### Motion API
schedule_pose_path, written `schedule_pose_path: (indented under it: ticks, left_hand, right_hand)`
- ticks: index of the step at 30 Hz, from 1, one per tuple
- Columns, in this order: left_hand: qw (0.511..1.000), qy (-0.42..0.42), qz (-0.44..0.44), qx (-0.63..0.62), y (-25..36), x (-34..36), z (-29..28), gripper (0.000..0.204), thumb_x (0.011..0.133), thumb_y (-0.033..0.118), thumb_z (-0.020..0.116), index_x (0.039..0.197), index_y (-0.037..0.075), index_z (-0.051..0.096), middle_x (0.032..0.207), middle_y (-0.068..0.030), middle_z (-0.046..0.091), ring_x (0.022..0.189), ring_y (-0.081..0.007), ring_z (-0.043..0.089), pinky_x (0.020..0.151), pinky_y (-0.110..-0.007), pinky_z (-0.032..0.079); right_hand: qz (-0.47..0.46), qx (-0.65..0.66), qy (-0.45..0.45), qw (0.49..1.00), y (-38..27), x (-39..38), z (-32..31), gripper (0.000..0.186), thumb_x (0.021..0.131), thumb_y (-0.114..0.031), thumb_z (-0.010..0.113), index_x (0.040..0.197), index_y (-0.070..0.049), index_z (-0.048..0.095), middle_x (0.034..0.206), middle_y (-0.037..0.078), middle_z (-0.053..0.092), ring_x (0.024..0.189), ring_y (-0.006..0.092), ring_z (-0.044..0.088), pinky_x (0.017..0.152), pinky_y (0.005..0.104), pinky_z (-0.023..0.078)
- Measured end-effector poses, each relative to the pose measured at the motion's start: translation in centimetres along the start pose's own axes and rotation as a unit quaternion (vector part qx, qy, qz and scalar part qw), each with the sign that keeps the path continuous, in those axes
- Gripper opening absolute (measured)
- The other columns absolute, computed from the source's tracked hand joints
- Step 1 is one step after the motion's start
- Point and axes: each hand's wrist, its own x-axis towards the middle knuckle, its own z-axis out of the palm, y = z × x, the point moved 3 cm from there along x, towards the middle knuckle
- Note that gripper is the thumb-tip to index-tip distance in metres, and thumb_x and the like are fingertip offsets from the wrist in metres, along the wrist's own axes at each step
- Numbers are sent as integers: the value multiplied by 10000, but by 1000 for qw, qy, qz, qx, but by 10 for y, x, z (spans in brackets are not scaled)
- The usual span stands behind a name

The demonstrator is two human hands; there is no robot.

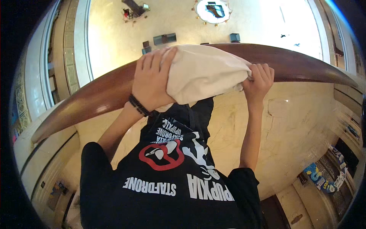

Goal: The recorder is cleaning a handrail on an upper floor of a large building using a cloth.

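Observation:
A cream-white cloth point(207, 72) lies bunched over the middle of a curved brown wooden handrail point(103, 89). My left hand point(152, 78), a dark beaded bracelet at its wrist, grips the cloth's left side, its fingers reaching over the rail. At the other end, my right hand point(259, 82) is closed in a fist around a gathered corner of the cloth. Between the hands the fabric is loosely creased and hides the rail under it.
Past the rail, a bright hall floor lies far below, with a round white display point(213, 11), dark box-shaped furniture point(164, 39) and a small dark box point(235, 37). Pale marble point(293, 114) spreads on my side of the rail. A blue-and-yellow decoration point(314, 175) stands lower right.

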Motion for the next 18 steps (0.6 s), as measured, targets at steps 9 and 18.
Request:
schedule_pose_path:
  ticks: [9,18]
  left_hand:
    - [1000,-11,18,-22,138,108,86,1272,454,471,908,1532,69,365,1443,-163,476,1338,-349,453,1161,-485,310]
    - [995,-27,78,-60,181,175,126,1063,498,654,872,1361,106,582,1351,-164,538,1278,-361,437,1111,-499,328]
  right_hand:
    - [18,41,118,992,165,-52,-30,195,719,-220,731,788,-87,607,716,88,545,716,296,542,674,424,395]
    - [44,99,57,992,156,-26,-18,258,678,-206,740,871,-75,632,767,49,541,798,264,547,749,417,436]
